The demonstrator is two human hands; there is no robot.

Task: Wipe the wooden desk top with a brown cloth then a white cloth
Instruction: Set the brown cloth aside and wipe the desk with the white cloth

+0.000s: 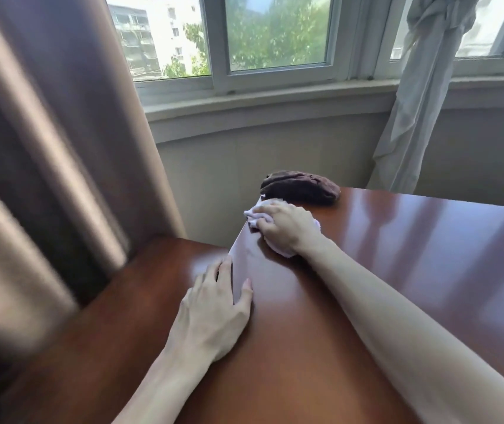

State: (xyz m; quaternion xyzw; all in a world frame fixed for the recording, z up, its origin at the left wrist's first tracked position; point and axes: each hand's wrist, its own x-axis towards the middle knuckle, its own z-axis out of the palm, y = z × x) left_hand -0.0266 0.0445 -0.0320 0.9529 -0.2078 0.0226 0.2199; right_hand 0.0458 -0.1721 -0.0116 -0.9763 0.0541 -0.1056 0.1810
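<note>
Head view: right hand [284, 228] grips white cloth [252, 214] at the desk top [397, 255] far-left corner, just before the brown cloth [301, 186]; left hand [214, 304] rests flat nearer.

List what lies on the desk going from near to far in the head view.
left hand resting on the desk edge → right hand gripping the white cloth → brown cloth at the far corner of the wooden desk top.

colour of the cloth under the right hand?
White with a faint pink-lilac tint: the cloth under the right hand, head view.
</note>
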